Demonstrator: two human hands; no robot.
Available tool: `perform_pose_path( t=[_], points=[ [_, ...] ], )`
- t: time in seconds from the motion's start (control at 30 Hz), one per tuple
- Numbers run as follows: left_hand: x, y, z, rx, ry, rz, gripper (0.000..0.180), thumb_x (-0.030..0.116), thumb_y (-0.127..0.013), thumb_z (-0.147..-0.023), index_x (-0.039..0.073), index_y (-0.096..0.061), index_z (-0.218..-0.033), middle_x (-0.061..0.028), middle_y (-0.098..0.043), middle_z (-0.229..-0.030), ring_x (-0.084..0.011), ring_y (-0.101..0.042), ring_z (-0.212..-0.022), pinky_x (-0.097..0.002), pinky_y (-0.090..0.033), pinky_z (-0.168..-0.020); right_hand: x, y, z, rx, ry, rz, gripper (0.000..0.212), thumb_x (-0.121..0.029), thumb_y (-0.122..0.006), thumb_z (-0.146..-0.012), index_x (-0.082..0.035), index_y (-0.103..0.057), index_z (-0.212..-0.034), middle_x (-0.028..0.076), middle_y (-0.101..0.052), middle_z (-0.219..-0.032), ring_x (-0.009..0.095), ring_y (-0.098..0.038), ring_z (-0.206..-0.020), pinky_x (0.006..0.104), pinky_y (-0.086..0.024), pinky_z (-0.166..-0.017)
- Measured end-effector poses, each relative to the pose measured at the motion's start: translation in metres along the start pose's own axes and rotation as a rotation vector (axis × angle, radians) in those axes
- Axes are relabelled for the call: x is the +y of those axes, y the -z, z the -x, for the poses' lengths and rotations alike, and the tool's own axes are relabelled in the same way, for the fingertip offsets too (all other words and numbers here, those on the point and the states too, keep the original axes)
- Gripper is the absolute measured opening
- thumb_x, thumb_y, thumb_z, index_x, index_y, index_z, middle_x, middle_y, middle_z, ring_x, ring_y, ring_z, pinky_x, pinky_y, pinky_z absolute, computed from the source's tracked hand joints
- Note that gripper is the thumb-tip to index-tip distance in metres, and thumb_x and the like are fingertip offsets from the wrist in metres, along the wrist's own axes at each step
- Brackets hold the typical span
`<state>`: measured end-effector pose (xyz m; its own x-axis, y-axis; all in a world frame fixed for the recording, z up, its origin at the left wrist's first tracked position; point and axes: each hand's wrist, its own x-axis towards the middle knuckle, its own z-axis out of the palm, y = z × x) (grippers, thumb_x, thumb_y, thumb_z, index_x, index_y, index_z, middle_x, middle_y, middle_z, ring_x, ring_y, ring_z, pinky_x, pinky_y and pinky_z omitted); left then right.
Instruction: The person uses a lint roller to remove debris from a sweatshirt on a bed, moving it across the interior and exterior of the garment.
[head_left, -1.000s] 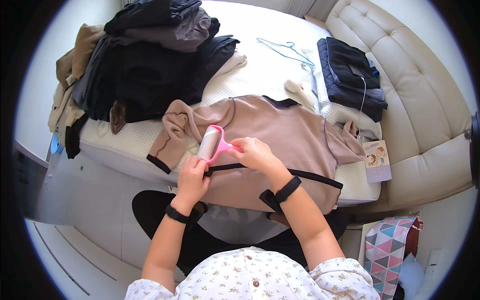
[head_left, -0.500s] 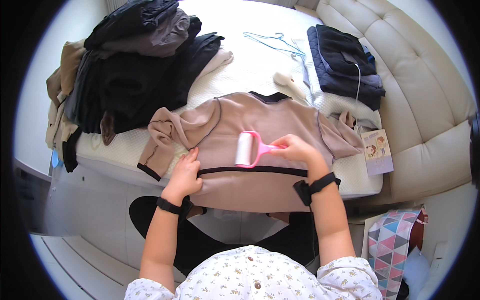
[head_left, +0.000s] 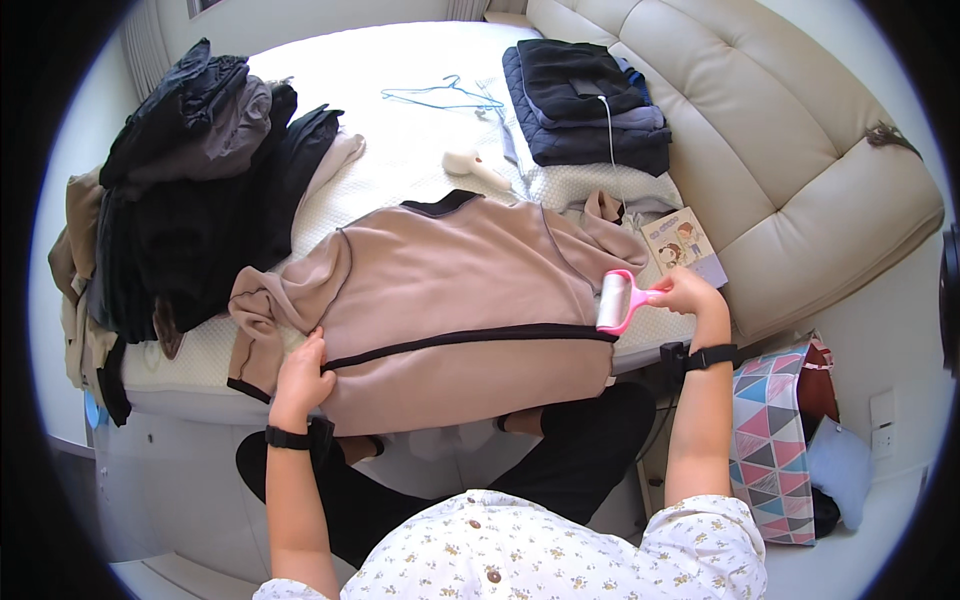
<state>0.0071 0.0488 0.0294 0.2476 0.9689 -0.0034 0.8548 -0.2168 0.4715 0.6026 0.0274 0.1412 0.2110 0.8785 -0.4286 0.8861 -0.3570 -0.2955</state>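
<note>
A pinkish-beige long-sleeved top (head_left: pixel 440 270) with black trim lies spread across the near side of the bed, its lower part hanging over the edge. My left hand (head_left: pixel 303 378) rests on its left side, fingers stretched along the fabric by the black band. In my right hand (head_left: pixel 690 291) is a pink-handled lint roller (head_left: pixel 613 302) with a white roll. The roller is at the right side of the top, by the right end of the black band. My right fingers are wrapped round the handle.
Dark clothes (head_left: pixel 190 210) are heaped at the left. Folded dark garments (head_left: pixel 590 110), a blue hanger (head_left: pixel 445 95) and a white handheld device (head_left: pixel 475 168) lie farther back. A booklet (head_left: pixel 683 245) is by the padded headboard (head_left: pixel 770 130); a patterned bag (head_left: pixel 772 450) stands at the lower right.
My right hand has carried the lint roller from the middle of the top to its right side. The view has shifted, and my left hand stays at the top's left side.
</note>
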Motion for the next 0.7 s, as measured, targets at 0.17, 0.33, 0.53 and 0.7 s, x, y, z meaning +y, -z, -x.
perform_pose_path(
  t=[0.17, 0.33, 0.53, 0.7],
  points=[
    [0.019, 0.015, -0.004, 0.001, -0.077, -0.138, 0.024, 0.000, -0.064, -0.064, 0.003, -0.050, -0.083, -0.0197, -0.061, -0.114, -0.0368, -0.057, -0.104, -0.0438, -0.047, -0.086, -0.029, 0.007, 0.044, 0.340, 0.047, 0.088, 0.030, -0.027, -0.072, -0.081, -0.006, -0.072, -0.101, 0.014, -0.072, -0.086, 0.021, -0.067, -0.078, 0.0341, -0.051, -0.071],
    [0.043, 0.036, -0.019, -0.004, -0.185, -0.235, 0.048, 0.011, -0.078, -0.064, 0.005, -0.058, -0.107, -0.0135, -0.060, -0.113, -0.0329, -0.056, -0.108, -0.0421, -0.047, -0.089, -0.117, -0.047, 0.022, 0.236, 0.686, -0.401, 0.035, -0.019, -0.068, -0.084, -0.002, -0.064, -0.114, 0.009, -0.069, -0.090, 0.014, -0.062, -0.082, 0.0303, -0.048, -0.074],
    [0.006, 0.026, -0.066, -0.103, -0.265, -0.192, 0.044, 0.007, -0.068, -0.073, 0.001, -0.056, -0.115, -0.0197, -0.055, -0.127, -0.0360, -0.053, -0.117, -0.0416, -0.045, -0.099, -0.224, -0.138, 0.018, 0.154, 0.688, -0.561, 0.039, -0.014, -0.063, -0.086, -0.001, -0.057, -0.122, 0.018, -0.067, -0.106, 0.029, -0.065, -0.097, 0.0363, -0.048, -0.084],
    [0.004, 0.013, -0.078, -0.268, 0.104, -0.193, 0.094, 0.002, -0.079, -0.059, 0.007, -0.035, -0.142, -0.0256, -0.041, -0.139, -0.0425, -0.038, -0.131, -0.0405, -0.038, -0.108, -0.257, -0.212, -0.007, 0.281, 0.718, -0.662, 0.038, -0.015, -0.057, -0.089, -0.002, -0.057, -0.124, 0.027, -0.064, -0.108, 0.038, -0.063, -0.101, 0.0416, -0.049, -0.086]
  ],
)
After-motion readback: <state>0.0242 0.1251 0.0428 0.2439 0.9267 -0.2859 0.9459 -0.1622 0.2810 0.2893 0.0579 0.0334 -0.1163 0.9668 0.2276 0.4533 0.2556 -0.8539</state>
